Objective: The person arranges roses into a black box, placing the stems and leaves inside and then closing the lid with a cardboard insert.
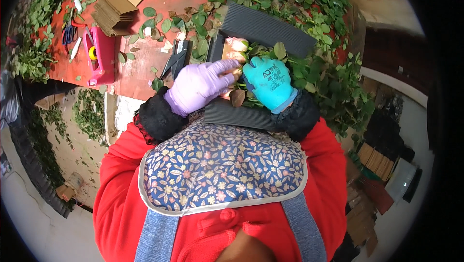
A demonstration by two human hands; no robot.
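- Left hand point(199, 87), in a lilac glove, lay flat over the roses point(235, 51), fingers stretched right onto the pale pink blooms; pressing rather than clasping, nothing enclosed.
- Right hand point(268, 82), in a teal glove, rested palm down on the stems point(261, 98) just right of the blooms; fingers loosely curled, cannot tell whether they gripped a stem.
- The 2 hands nearly touched over the bunch.
- Roses lay on a dark ribbed sheet point(263, 27) at the near edge of the red table point(137, 71), blooms pointing toward the far side and left, stems running right.
- 1 bud point(238, 44) showed clear of the left fingertips, against the sheet.
- Sheet curved under the bunch; its near strip ran below both wrists.
- Black stapler point(176, 59) sat just left of the sheet, near the left hand.
- Pink tape dispenser point(99, 54) stood well left, near the table's left edge; blue scissors point(69, 33) beside it.
- Stack of brown card point(116, 13) lay toward the far left corner.
- Loose leaves point(164, 24) were scattered over the table; leafy stems piled along the far and right edges.
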